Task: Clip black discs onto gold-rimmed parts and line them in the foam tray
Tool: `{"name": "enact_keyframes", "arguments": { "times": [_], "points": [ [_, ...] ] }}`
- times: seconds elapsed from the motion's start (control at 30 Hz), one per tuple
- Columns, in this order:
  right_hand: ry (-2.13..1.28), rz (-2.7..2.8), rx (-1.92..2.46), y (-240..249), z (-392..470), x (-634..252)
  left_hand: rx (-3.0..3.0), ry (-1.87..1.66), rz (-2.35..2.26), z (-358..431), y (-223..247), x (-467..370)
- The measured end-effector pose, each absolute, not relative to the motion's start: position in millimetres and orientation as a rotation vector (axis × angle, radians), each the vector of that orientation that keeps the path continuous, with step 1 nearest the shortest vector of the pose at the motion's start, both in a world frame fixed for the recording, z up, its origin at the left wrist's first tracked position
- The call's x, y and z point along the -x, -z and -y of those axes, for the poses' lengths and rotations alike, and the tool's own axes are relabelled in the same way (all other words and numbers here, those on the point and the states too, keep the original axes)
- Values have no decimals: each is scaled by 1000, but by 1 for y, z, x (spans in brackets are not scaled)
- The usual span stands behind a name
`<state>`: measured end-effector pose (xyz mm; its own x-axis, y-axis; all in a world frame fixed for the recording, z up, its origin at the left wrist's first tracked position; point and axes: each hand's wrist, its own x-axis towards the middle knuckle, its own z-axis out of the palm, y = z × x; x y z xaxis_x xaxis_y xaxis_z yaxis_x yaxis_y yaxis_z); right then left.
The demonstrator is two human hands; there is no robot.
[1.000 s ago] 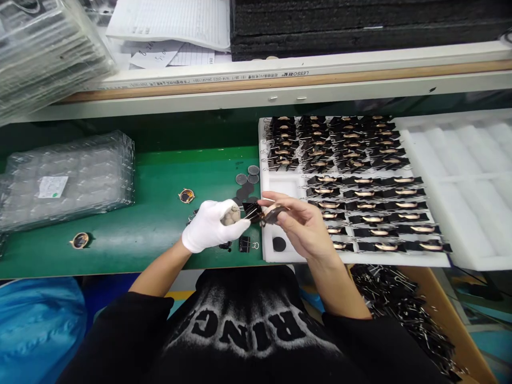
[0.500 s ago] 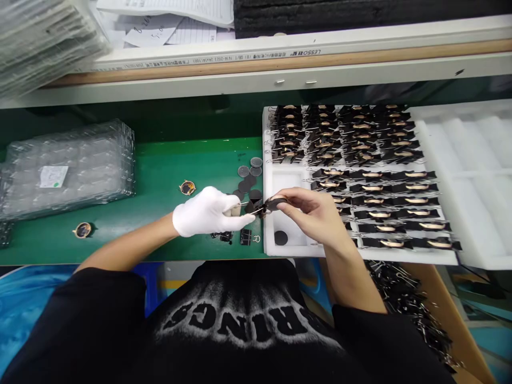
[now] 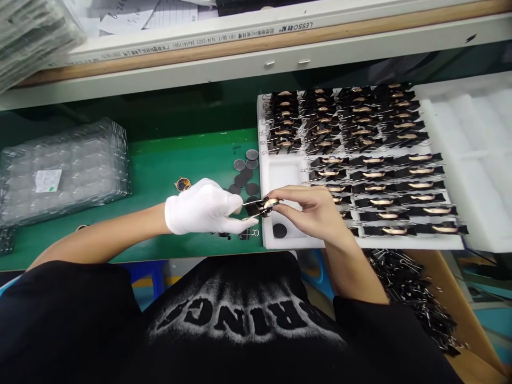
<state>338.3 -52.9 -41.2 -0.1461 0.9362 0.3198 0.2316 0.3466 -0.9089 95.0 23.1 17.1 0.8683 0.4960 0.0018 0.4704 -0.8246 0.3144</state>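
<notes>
My left hand (image 3: 208, 208), in a white glove, pinches the wire handles of a black binder clip (image 3: 263, 208). My bare right hand (image 3: 306, 209) grips a round gold-rimmed watch case (image 3: 272, 203) between thumb and fingers, seen edge-on. The clip's jaws meet the case's left side; whether they press on it I cannot tell. Both hands are over the left edge of a white foam tray (image 3: 263, 165). Several dark discs (image 3: 252, 189) lie just beyond my left fingers. One black disc (image 3: 279, 230) rests in the tray's near left compartment.
Rows of clipped watch cases (image 3: 374, 174) fill much of the tray. On the green table (image 3: 160, 154) are stacked clear plastic trays (image 3: 80, 154) and a loose watch case (image 3: 183, 184). A cardboard box of clips (image 3: 416, 293) stands below the table at the right. A shelf edge (image 3: 160, 58) crosses behind.
The case in my right hand has turned from showing its dark face to showing its gold edge. The clip now meets its left side. The whole view has shifted slightly.
</notes>
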Motion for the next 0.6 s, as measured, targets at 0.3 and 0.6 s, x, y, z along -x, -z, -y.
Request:
{"name": "enact_keyframes", "arguments": {
  "times": [0.3, 0.6],
  "points": [
    [-733, 1720, 1056, 31, 60, -346, -2824, -199, -842, -20, -21, -101],
    [-1291, 1362, 1094, 45, 57, -340, -2220, -226, -915, -25, -14, -111]
  ]
}}
